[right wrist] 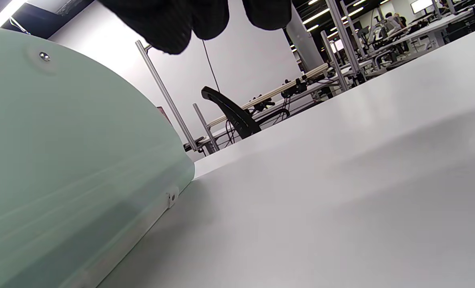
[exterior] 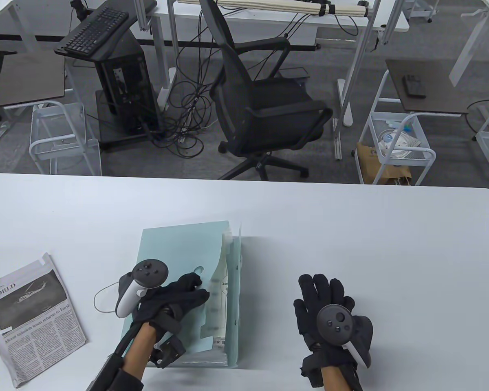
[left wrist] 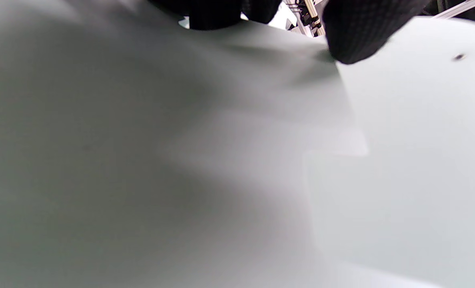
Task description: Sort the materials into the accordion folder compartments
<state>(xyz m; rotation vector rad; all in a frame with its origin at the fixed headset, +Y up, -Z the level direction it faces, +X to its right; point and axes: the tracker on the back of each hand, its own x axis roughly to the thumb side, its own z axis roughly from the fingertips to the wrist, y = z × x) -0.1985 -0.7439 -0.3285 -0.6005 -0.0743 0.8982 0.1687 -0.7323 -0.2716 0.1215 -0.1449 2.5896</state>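
Note:
The pale green accordion folder [exterior: 175, 252] lies open on the white table [exterior: 350, 228], its pockets facing right. A printed sheet [exterior: 221, 281] sits in one pocket. My left hand [exterior: 195, 290] rests flat on the folder's dividers and presses them down; in the left wrist view its fingertips [left wrist: 353, 40] touch a blurred pale divider. My right hand [exterior: 320, 287] lies palm down on the table right of the folder, fingers spread, holding nothing. In the right wrist view the folder's outer wall [right wrist: 61, 160] fills the left side. A folded newspaper [exterior: 32, 317] lies at the far left.
A thin white cord loop [exterior: 102, 297] lies on the table by my left hand. Beyond the table's far edge stand a black office chair [exterior: 265, 110], wire carts and a computer tower.

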